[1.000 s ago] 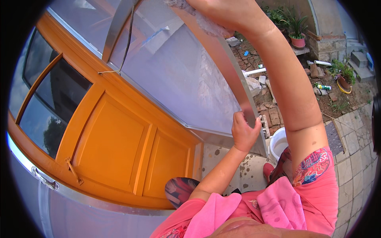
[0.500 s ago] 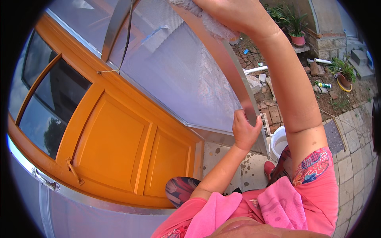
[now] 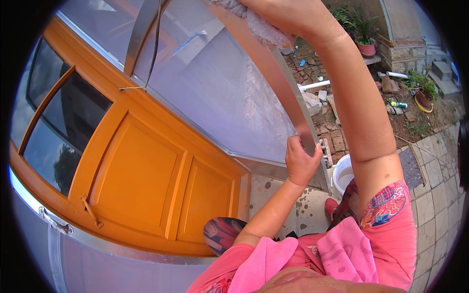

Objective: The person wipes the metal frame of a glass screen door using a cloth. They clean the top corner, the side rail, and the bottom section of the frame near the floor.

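Observation:
My right hand (image 3: 286, 18) is raised at the top edge, its fingers partly out of view. It presses a fluffy greyish wet cloth (image 3: 266, 30) against the upper part of a metal door frame (image 3: 288, 85). Lower down, my left hand (image 3: 303, 161) grips the edge of the same frame, its fingers closed round it and the thumb pointing up. The frame surrounds a pale mesh screen (image 3: 215, 93), which has a whitish wet-looking streak near the frame.
An orange wooden door (image 3: 141, 171) with glass panes stands on the left. A white bucket (image 3: 343, 173) sits by my feet. Beyond lie bricks (image 3: 337, 141), a white pipe (image 3: 315, 85) and potted plants (image 3: 366, 46). A dark cable (image 3: 155, 49) hangs near the screen.
The right hand and cloth have shifted very slightly along the frame. My left hand keeps its hold in the same place.

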{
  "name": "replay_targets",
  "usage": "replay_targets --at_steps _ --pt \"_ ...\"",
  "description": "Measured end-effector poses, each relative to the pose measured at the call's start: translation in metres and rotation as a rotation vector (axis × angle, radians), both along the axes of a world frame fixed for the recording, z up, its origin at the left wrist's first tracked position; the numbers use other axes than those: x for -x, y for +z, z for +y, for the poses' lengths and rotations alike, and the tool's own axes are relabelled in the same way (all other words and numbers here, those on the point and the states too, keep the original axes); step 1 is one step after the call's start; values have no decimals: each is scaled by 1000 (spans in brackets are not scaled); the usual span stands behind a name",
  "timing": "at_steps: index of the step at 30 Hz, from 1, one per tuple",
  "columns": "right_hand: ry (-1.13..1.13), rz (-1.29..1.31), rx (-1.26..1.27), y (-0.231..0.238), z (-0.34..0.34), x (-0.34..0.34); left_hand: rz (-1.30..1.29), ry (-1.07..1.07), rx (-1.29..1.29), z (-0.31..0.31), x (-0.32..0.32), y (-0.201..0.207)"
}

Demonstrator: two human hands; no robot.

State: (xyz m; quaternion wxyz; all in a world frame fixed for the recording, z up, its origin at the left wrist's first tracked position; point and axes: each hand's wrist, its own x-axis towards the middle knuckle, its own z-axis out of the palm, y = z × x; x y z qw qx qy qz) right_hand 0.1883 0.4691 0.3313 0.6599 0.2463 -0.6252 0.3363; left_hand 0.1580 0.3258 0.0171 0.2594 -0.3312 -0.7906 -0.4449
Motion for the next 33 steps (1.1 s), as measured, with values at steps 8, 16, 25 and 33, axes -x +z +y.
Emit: replay_targets --at_steps 8,16,25,33 --pt "45 -91 19 -20 -1 -11 -3 12 12 2 -2 4" --pt "-18 41 -15 16 6 -3 5 -17 -14 8 -4 5" --pt "146 -104 75 -26 -5 -13 35 14 -1 -2 -3 1" --pt "173 -223 24 23 -4 -30 76 39 22 0 -3 0"
